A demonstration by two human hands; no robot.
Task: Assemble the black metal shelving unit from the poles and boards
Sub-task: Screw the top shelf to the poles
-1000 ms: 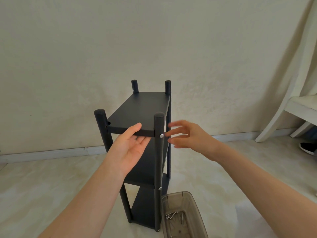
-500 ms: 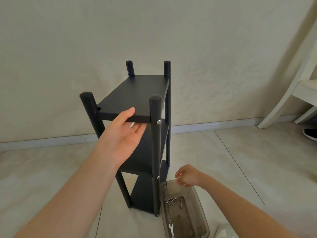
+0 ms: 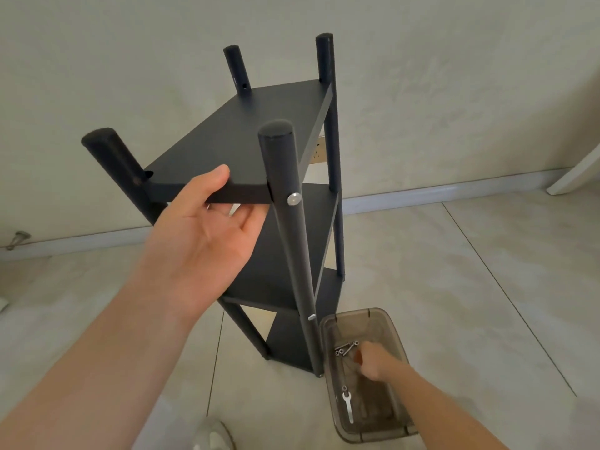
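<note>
At front edge of black flat top board | left hand thumb above, fingers beneath, pinched it | right hand fingers curled among silver screws in smoky plastic bin, grip unclear | black metal shelving unit stood upright just beside bin

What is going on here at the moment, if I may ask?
A person is assembling a black shelf unit. Their left hand holds the top board by its front edge, thumb on top, fingers beneath. Their right hand is down in the bin on the floor, at the loose screws; whether it has one is unclear. A bolt sits in the near right pole.
</note>
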